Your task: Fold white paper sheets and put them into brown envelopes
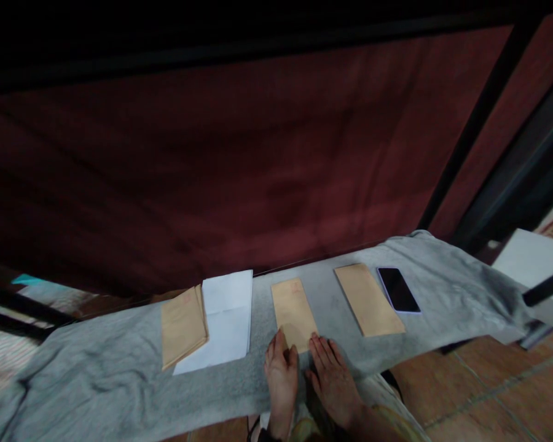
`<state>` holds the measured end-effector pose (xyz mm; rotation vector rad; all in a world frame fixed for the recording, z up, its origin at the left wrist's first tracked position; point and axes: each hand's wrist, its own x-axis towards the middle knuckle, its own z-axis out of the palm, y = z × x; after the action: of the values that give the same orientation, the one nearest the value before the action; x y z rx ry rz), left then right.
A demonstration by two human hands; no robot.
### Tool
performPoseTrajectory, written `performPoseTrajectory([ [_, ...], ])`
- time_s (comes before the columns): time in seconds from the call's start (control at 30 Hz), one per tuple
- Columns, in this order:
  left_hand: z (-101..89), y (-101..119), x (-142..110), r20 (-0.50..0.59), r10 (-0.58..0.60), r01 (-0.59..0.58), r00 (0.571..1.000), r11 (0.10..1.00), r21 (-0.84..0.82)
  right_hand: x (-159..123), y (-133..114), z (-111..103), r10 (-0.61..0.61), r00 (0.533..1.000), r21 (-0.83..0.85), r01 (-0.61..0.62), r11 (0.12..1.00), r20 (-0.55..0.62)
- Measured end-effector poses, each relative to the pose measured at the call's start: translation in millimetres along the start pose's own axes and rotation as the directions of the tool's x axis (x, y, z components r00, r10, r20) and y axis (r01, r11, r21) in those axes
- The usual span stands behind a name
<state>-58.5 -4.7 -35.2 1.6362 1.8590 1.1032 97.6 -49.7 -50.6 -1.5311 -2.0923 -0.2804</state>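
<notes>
At the far left, a small stack of brown envelopes (182,328) is laid out on the grey cloth (120,374), its right side lapped over some white sheets (225,316), which are creased across the middle. Then on to the middle, where a single brown envelope (295,310) is laid flat, faint reddish print seen near its far end. Here is the key relation: the envelope's long axis is pointed away from the body, its far end tipped slightly leftward, and its near end is bracketed by both hands. By the left hand (282,377), open with fingers slightly curled, the near left side is touched; whether anything is pinched by the thumb cannot be told. By the right hand (336,383), open and spread rather flat, the near right corner is met with the fingertips. Neither hand is placed clearly nearer; the near end is reached by both alike, while the far end is left uncovered. Farther right, another brown envelope (370,301) is set at a steeper leftward slant, and just beside its right edge a dark-screened phone (399,290) is laid, face up; whether the two are touching cannot be made out.
</notes>
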Motion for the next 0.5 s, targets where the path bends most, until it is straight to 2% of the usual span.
performPoseTrajectory([
  [0.07, 0.9, 7.6, 6.2, -0.004, -0.152, 0.146, 0.988, 0.956, -0.255, 1.9, -1.6, 0.9, 0.025, 0.999, 0.010, -0.025, 1.000, 0.021],
  [0.13, 1.3, 16.8, 10.9, 0.065, -0.264, 0.262, 0.962, 0.833, -0.488, 6.1, -3.5, 0.3, 0.060, 0.998, 0.025, -0.061, 0.998, 0.037],
  [0.23, -1.1, 36.9, 14.2, 0.157, -0.288, 0.319, 0.945, 0.690, -0.650, 17.8, -4.7, -5.1, 0.123, 0.991, 0.068, -0.126, 0.990, 0.054],
  [0.33, -6.2, 64.1, 12.6, 0.156, -0.233, 0.277, 0.960, 0.693, -0.665, 35.1, -0.1, -15.8, 0.244, 0.966, 0.203, -0.256, 0.945, 0.083],
  [0.4, -8.5, 80.6, 9.6, 0.160, -0.163, 0.228, 0.974, 0.724, -0.651, 46.8, 6.6, -23.2, 0.347, 0.930, 0.406, -0.366, 0.837, 0.122],
  [0.5, -6.1, 91.7, 5.0, 0.138, -0.159, 0.210, 0.978, 0.761, -0.613, 59.5, 16.9, -30.5, 0.479, 0.853, 0.701, -0.472, 0.535, 0.208],
])
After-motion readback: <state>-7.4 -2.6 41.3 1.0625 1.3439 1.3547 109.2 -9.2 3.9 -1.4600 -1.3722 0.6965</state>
